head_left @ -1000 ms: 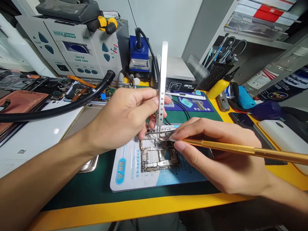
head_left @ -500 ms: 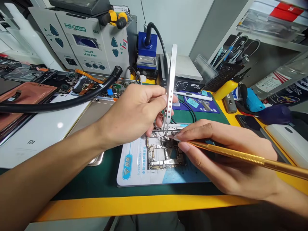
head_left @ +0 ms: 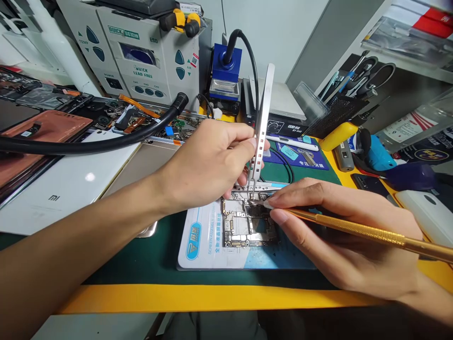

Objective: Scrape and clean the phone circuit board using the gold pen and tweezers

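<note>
Upright tweezers [head_left: 264,106] are pinched in my left hand [head_left: 208,163], their tips down at the upper part of a phone circuit board [head_left: 231,225]. My right hand [head_left: 350,231] grips a gold precision knife [head_left: 357,227] with a knurled handle, its tip pointing left and close to the tweezer tips. The board lies on a white-and-blue printed pad [head_left: 198,259], below a perforated metal strip [head_left: 244,188]. Whether the tips touch the board is too small to tell, and my right fingers cover part of the pad.
A hot-air station [head_left: 148,61] stands at the back left. Its thick black hose [head_left: 123,144] crosses over a white phone back [head_left: 67,193]. A blue soldering-iron stand [head_left: 226,66], a yellow bottle [head_left: 338,136] and a mesh tool holder [head_left: 339,101] are behind. A yellow border [head_left: 198,298] edges the green mat.
The whole scene has shifted slightly to the right as the camera turned. Both hands keep their holds, and the tweezers lean a little more to the right.
</note>
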### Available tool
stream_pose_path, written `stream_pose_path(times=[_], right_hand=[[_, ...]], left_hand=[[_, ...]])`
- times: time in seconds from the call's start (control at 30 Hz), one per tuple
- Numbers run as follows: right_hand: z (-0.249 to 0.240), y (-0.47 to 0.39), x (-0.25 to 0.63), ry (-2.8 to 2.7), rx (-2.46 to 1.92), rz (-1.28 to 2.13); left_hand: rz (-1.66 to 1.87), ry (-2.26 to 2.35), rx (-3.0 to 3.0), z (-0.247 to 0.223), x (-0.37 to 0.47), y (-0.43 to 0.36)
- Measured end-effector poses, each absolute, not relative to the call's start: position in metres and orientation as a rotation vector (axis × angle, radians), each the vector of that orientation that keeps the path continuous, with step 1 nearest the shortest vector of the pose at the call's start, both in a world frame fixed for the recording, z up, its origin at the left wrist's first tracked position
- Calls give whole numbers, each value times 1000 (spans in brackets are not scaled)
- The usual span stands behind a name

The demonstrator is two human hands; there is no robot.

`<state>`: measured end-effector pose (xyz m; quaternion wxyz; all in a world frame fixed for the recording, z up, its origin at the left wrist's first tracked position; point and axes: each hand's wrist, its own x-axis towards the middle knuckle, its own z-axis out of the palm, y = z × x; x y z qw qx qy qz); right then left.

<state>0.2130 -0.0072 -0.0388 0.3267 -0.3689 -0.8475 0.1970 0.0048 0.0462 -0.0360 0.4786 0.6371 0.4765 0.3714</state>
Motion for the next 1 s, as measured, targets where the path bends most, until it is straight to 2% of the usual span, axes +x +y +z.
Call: stream_pose_path(times=[1.0], right_hand=[[-39,-8,214,-2236,-917,481]], left_hand=[[964,1192,1640,-39,5,43]])
